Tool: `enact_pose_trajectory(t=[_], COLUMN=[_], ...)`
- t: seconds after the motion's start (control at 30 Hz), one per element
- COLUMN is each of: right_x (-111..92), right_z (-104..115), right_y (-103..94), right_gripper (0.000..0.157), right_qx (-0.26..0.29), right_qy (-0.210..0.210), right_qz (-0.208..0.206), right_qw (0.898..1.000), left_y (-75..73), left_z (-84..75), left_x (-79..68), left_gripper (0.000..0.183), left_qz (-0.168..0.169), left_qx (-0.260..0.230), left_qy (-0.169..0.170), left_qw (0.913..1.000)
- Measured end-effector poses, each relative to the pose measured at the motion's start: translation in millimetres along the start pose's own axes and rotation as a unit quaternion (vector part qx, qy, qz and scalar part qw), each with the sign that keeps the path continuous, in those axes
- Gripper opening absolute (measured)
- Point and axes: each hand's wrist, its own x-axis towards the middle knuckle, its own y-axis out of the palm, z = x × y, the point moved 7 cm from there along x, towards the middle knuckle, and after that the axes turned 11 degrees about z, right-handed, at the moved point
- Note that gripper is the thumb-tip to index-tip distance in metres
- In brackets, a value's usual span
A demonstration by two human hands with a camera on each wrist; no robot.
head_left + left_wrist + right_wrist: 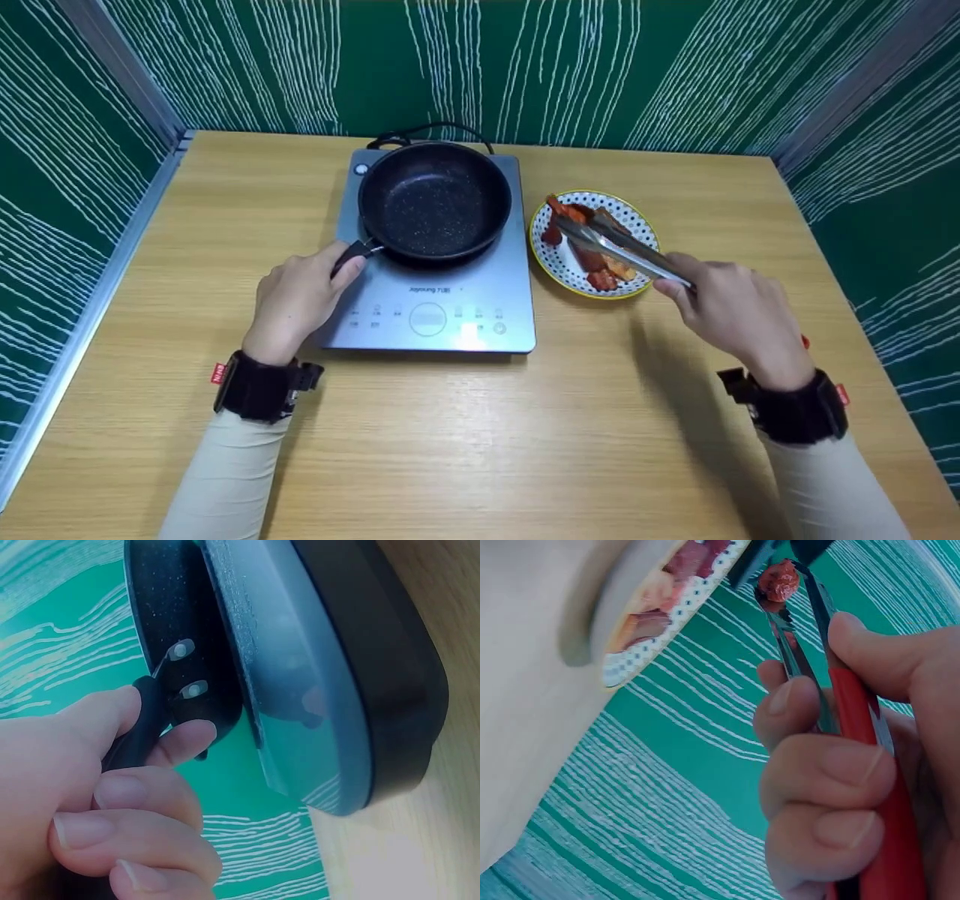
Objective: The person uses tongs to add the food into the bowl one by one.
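Pan [435, 202] on cooktop [480, 289]; food [589, 259] on plate [555, 262] at right.

Left hand [298, 304]: we curl its fingers [135, 836] in a grip, thumb [349, 273] forward.
Right hand [739, 315]: we curl its fingers [821, 772], thumb [889, 656] opposite them.
Left forearm [225, 480]: we reach forward, slanting inward.
Right forearm [832, 480]: we slant it inward too.

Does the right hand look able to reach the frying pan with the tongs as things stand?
Probably yes: the right hand holds the tongs over the plate, right of the uncovered frying pan. The left hand grips the handle, out of the way; only the rim needs clearing.
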Motion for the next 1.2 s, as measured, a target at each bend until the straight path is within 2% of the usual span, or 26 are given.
enact_pose_trajectory(t=[0.17, 0.47, 0.57, 0.77, 0.97, 1.2], right_x=[22.6, 79.9, 99.6, 133.6, 156.9, 172.6], right_z=[19.7, 67.1, 80.3, 97.0, 111.0, 120.6], right_y=[-10.8, -16.6, -12.9, -2.2, 5.9, 11.8], right_gripper=[0.044, 0.026, 0.024, 0.032, 0.034, 0.037], right_qx=[0.008, -0.016, -0.029, -0.054, -0.067, -0.073], right_qy=[-0.022, -0.075, -0.085, -0.081, -0.093, -0.099], right_qz=[-0.009, -0.015, -0.002, 0.033, 0.046, 0.059], right_qw=[1.000, 0.997, 0.996, 0.995, 0.992, 0.991], left_y=[-0.2, -0.8, -0.5, -0.4, -1.0, -1.4], left_z=[-0.5, 1.1, 1.0, -1.4, -2.2, -1.0], left_x=[0.5, 0.0, 0.3, 0.7, 0.5, -0.1], left_gripper=[0.032, 0.032, 0.032, 0.033, 0.031, 0.031], left_qz=[0.004, 0.006, 0.007, -0.001, -0.004, -0.006], left_qx=[0.000, -0.001, -0.002, 0.004, 0.004, 0.005], left_qy=[-0.002, -0.003, -0.004, 0.004, 0.009, 0.010], left_qw=[1.0000, 1.0000, 1.0000, 1.0000, 0.9999, 0.9999])
